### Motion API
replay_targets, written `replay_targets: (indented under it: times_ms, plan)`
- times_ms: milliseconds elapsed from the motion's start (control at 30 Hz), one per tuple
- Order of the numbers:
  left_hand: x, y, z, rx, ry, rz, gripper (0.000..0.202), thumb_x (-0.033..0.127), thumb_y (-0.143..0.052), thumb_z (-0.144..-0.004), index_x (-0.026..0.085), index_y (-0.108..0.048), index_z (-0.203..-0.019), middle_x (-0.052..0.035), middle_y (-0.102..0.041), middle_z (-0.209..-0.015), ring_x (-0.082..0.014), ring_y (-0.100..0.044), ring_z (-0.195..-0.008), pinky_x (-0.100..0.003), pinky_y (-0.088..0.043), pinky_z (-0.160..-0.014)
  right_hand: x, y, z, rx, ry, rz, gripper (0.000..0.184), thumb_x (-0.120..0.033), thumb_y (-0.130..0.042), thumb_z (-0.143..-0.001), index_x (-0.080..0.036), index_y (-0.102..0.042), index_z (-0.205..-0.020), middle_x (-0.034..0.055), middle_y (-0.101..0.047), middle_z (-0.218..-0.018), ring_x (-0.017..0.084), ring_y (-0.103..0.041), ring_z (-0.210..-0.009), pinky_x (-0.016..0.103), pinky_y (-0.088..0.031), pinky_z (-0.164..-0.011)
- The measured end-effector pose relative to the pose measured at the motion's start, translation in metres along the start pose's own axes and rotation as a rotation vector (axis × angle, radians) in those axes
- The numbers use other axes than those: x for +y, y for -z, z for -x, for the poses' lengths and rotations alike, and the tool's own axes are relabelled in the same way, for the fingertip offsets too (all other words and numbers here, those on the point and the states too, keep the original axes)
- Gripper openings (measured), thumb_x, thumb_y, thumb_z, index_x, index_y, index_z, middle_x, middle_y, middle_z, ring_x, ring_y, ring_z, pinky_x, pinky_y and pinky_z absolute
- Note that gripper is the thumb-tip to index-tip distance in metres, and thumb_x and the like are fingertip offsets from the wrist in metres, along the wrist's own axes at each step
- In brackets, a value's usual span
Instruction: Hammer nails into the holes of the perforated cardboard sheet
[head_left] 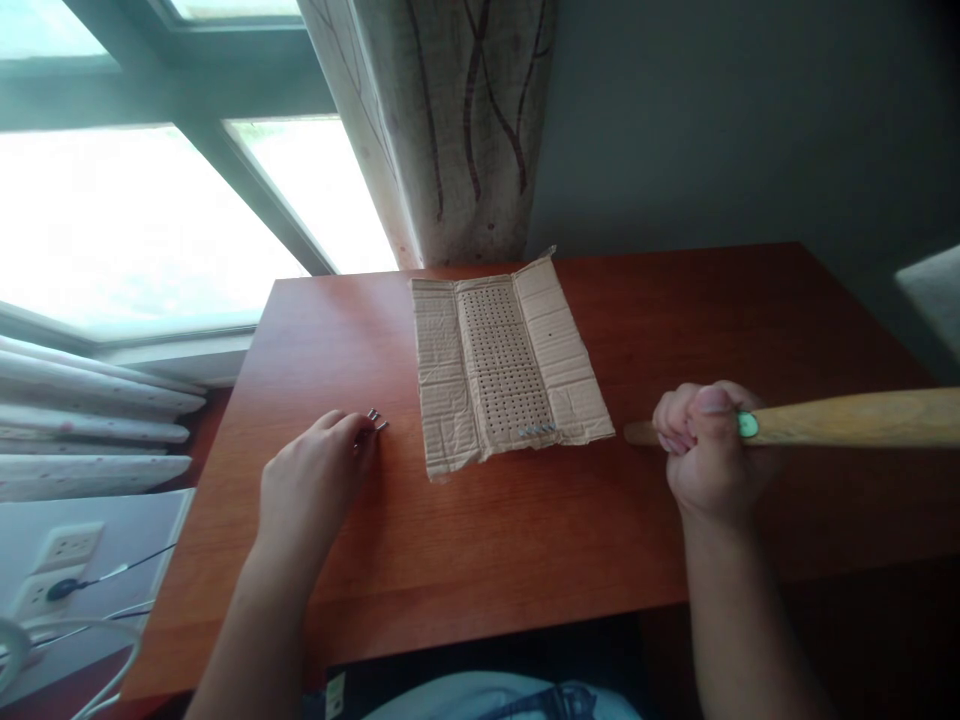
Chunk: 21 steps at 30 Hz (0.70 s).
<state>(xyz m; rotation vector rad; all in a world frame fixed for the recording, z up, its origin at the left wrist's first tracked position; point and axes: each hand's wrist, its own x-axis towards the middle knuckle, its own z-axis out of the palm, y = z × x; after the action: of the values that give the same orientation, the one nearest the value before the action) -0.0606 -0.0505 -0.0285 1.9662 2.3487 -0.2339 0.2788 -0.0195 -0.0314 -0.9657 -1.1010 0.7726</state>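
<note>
A flattened piece of cardboard [504, 365] with many small holes in its middle strip lies on the red-brown wooden table [480, 540]. A few small nails [537, 430] stand in its near edge. My left hand [313, 482] rests on the table left of the cardboard, its fingertips curled onto a few small metal nails [377, 420]. My right hand [709, 445] is closed in a fist round a wooden handle [847, 417] that runs off the right edge of the view; the handle's end pokes out toward the cardboard. The tool's head is out of sight.
A patterned curtain [457, 120] and a bright window [150, 220] stand behind the table. A grey wall is at the back right. At lower left are wall sockets with a plugged cable [64, 585] and white slats [90, 420].
</note>
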Motion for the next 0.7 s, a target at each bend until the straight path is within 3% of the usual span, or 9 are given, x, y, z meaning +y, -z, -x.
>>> replay_targets:
  times_ms: [167, 267, 400, 567, 700]
  plan:
    - [-0.003, -0.003, 0.001, -0.026, -0.032, 0.039, 0.028, 0.040, -0.046, -0.100, 0.024, -0.068, -0.098, -0.0057, -0.072, -0.110, -0.0248, -0.069, -0.081, -0.032, -0.032, -0.058, 0.000, -0.001, 0.000, -0.014, -0.001, -0.011, 0.052, -0.039, -0.067, -0.096, -0.022, -0.036, -0.058, -0.0074, -0.033, -0.048, 0.007, -0.030, -0.041, 0.024, -0.023, -0.038]
    - [-0.007, -0.005, 0.003, 0.091, -0.075, 0.209, 0.021, 0.038, -0.053, -0.097, 0.023, -0.068, -0.098, -0.0043, -0.072, -0.102, -0.0211, -0.067, -0.076, -0.031, -0.037, -0.060, -0.001, -0.001, 0.001, -0.021, 0.007, -0.011, 0.051, -0.038, -0.066, -0.096, -0.022, -0.036, -0.058, -0.0072, -0.034, -0.049, 0.007, -0.031, -0.041, 0.024, -0.024, -0.038]
    - [-0.004, -0.002, 0.006, 0.282, -0.095, 0.657, 0.014, 0.035, -0.067, -0.090, 0.023, -0.069, -0.096, 0.0000, -0.071, -0.084, -0.0149, -0.065, -0.068, -0.027, -0.046, -0.062, 0.000, 0.000, 0.001, -0.029, 0.021, -0.009, 0.050, -0.037, -0.066, -0.097, -0.022, -0.036, -0.059, -0.0072, -0.034, -0.049, 0.007, -0.032, -0.041, 0.024, -0.025, -0.038]
    - [0.027, 0.017, 0.018, 0.357, -0.208, 1.187, 0.015, 0.024, -0.075, -0.088, 0.024, -0.073, -0.103, -0.0003, -0.076, -0.095, -0.0140, -0.071, -0.082, -0.023, -0.056, -0.071, 0.001, 0.001, 0.002, -0.034, 0.019, 0.009, 0.050, -0.038, -0.065, -0.096, -0.022, -0.037, -0.059, -0.0071, -0.035, -0.049, 0.007, -0.032, -0.041, 0.024, -0.025, -0.039]
    - [0.059, 0.030, 0.024, 0.311, -0.453, 1.178, 0.011, 0.016, -0.076, -0.087, 0.022, -0.074, -0.095, 0.0015, -0.076, -0.087, -0.0115, -0.070, -0.074, -0.022, -0.056, -0.070, 0.000, 0.001, 0.002, -0.036, 0.001, 0.012, 0.050, -0.040, -0.066, -0.096, -0.022, -0.038, -0.059, -0.0072, -0.035, -0.049, 0.007, -0.032, -0.041, 0.024, -0.025, -0.039]
